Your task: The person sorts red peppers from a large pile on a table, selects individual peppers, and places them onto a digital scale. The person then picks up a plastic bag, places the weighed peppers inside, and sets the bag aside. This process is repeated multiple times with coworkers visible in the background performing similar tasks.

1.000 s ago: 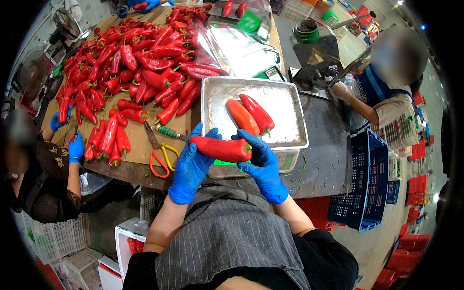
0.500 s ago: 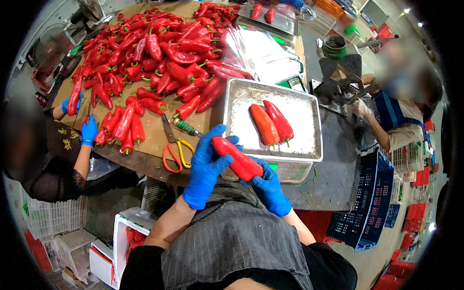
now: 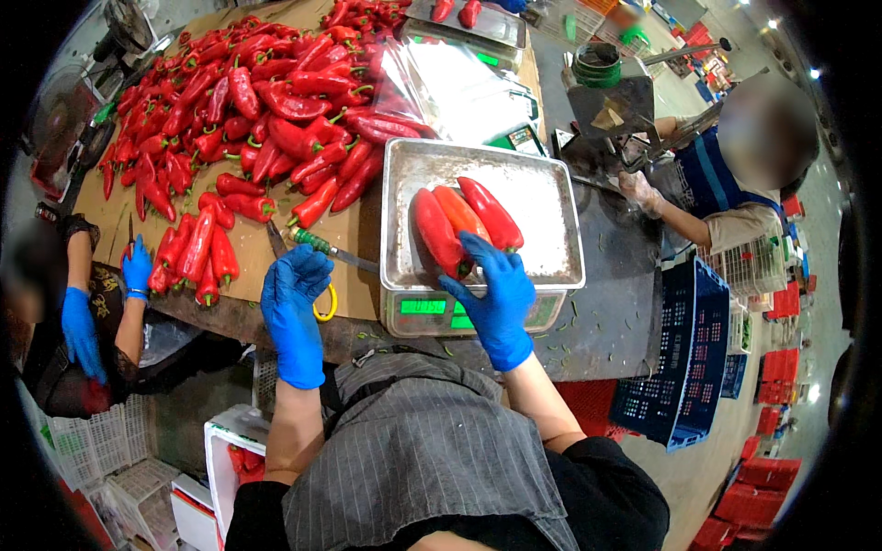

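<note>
Red pepper [image 3: 435,225]: leftmost of three in tray [image 3: 551,230] | my right hand [image 3: 499,303]: fingers parted at near end, grip unclear | left hand [image 3: 296,312]: fingers curled, contents hidden | risk: my brushing could roll it

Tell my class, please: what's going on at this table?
The person's blue-gloved right hand is at the near end of a red pepper, which lies beside an orange-red pepper and another red one in a metal tray on a scale. The left hand is raised near scissors; nothing shows in it. A big pile of red peppers covers the table's far left.
</note>
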Available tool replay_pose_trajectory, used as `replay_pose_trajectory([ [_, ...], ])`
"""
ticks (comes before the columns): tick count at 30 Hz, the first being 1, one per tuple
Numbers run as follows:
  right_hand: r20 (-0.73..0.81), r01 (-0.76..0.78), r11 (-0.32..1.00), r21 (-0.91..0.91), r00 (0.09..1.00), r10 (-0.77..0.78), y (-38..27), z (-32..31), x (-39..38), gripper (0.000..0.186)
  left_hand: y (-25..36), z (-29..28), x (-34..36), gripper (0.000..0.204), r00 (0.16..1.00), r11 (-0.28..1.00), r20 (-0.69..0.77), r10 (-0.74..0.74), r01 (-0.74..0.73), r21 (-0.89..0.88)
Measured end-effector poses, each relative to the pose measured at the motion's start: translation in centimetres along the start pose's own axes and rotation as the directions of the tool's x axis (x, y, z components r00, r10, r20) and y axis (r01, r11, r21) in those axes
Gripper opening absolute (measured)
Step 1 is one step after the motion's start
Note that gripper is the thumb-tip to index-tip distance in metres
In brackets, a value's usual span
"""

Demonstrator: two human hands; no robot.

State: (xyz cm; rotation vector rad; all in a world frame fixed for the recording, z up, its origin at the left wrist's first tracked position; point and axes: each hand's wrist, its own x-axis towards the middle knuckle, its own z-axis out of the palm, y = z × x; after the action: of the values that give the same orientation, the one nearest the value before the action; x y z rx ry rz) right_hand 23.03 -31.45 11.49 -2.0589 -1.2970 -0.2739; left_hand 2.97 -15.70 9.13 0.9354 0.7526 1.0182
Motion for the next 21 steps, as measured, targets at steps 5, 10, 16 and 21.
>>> replay_pose_trajectory([
  [5, -0.210, -0.204, 0.949, 0.241, 0.943, 0.256, 2.4, -3.2, 0.4, 0.047, 0.0, -0.8, 0.3, 0.034, 0.997, 1.000, -0.082, 0.008, -0.009, -0.011],
  [10, -0.237, -0.246, 0.930, 0.274, 0.920, 0.313, 5.0, -4.0, 0.0, 0.037, 0.1, -0.5, 0.9, 0.034, 0.998, 0.998, -0.062, 0.000, -0.003, -0.061],
  [16, -0.201, -0.210, 0.952, 0.223, 0.946, 0.256, 4.9, -3.6, 0.0, 0.038, 0.4, -0.2, 0.6, 0.035, 0.998, 0.999, -0.060, 0.010, -0.012, -0.036],
  [21, -0.048, -0.284, 0.936, 0.209, 0.953, 0.300, 5.1, -3.4, 0.1, 0.052, 0.4, 0.1, 0.5, 0.035, 0.998, 1.000, -0.069, 0.009, -0.009, 0.002],
])
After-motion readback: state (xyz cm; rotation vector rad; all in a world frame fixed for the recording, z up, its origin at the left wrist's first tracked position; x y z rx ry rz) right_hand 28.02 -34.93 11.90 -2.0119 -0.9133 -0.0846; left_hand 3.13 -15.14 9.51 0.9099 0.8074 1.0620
